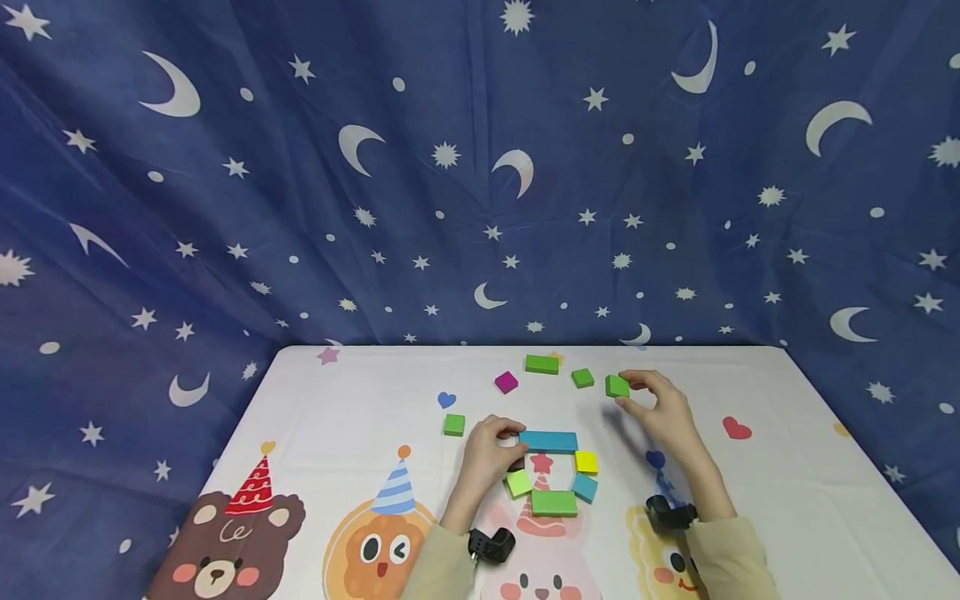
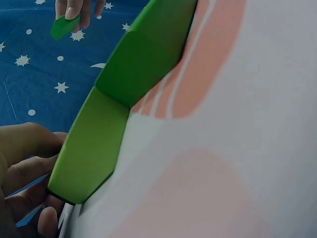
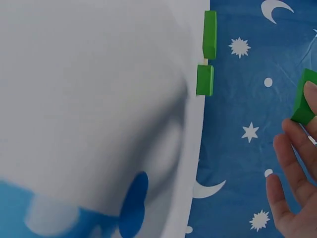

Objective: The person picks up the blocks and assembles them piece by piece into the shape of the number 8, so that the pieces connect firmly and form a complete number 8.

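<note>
My right hand [image 1: 663, 412] pinches a green cube [image 1: 617, 387] between thumb and fingers, raised above the back right of the table; the right wrist view shows the cube [image 3: 304, 96] at its edge. The left hand [image 1: 487, 454] has thumb and forefinger about the left end of a long blue block [image 1: 549, 442]. That block tops a ring with a yellow cube [image 1: 586, 462], a smaller blue block [image 1: 584, 487], a green block [image 1: 554, 503] and a light green cube [image 1: 517, 483]. Under the left hand, a dark block [image 1: 517, 463] is mostly hidden.
Behind the ring lie a green oblong block [image 1: 542, 364], a green cube [image 1: 582, 378] and a magenta cube [image 1: 506, 382]. Another green cube [image 1: 454, 425] sits left of the left hand. A starry blue curtain [image 1: 480, 167] hangs behind the white printed tabletop [image 1: 810, 500].
</note>
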`<state>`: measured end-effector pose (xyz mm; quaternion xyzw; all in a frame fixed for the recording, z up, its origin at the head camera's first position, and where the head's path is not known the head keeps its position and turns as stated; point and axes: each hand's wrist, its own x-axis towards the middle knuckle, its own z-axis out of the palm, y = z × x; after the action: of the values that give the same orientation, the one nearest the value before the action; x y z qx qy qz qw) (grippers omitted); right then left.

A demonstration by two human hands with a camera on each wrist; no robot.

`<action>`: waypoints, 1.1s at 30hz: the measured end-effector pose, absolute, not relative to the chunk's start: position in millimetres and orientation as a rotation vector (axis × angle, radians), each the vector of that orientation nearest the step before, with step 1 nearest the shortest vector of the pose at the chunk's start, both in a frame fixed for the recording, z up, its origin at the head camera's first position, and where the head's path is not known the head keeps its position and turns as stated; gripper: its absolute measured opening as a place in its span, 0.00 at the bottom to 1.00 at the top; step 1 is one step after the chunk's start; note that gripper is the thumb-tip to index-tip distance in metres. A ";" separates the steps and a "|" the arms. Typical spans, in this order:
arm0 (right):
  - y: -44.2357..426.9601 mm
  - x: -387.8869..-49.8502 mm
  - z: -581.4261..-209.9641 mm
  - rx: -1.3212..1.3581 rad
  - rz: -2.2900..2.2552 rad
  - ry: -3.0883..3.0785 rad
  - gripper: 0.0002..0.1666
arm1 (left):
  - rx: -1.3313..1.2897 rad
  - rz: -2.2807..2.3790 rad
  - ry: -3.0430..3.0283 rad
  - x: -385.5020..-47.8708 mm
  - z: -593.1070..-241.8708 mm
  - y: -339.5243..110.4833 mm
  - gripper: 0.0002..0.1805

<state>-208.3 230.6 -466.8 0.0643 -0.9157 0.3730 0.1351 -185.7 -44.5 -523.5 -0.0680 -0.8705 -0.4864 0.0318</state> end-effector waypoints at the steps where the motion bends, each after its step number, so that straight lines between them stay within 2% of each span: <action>1: 229.0 -206.7 -467.1 0.182 1.085 -2.659 0.24 | -0.211 -1.504 -2.678 -185.5 -523.2 -44.6 0.11; 33: 210.8 -204.6 -486.5 0.317 1.060 -2.792 0.24 | -0.240 -1.462 -2.657 -183.3 -523.5 -44.6 0.11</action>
<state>-204.6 210.8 -486.5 0.1052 -0.9274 0.3522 0.0693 -183.3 -44.6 -523.5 -0.0789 -0.8723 -0.4800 0.0497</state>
